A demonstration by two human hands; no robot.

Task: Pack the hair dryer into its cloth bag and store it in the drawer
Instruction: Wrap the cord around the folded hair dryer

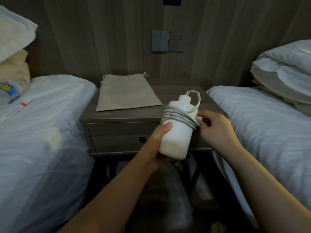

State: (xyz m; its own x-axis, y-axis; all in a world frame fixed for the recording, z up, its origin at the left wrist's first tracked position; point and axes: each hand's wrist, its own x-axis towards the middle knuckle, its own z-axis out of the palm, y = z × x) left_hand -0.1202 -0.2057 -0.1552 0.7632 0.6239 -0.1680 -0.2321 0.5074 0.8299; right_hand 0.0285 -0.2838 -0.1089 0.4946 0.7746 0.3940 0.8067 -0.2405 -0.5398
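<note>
My left hand (156, 145) grips the white hair dryer (176, 137) from below and the left, thumb on its body, holding it over the front of the nightstand. A grey cord (178, 115) is wound several times around the dryer, with a loop arching at its top end. My right hand (213, 126) pinches the cord end or plug at the dryer's right side. The beige drawstring cloth bag (126, 95) lies flat on the nightstand top (210, 101), behind the dryer. The drawer (117, 135) below is closed, with a dark handle (142, 139).
Beds with white sheets flank the nightstand, left bed (42, 132) and right bed (269, 132). A pillow (286, 69) lies on the right bed. A packet (10, 91) and a small tube (16, 108) lie on the left bed. A wall socket and switches (167, 41) sit above.
</note>
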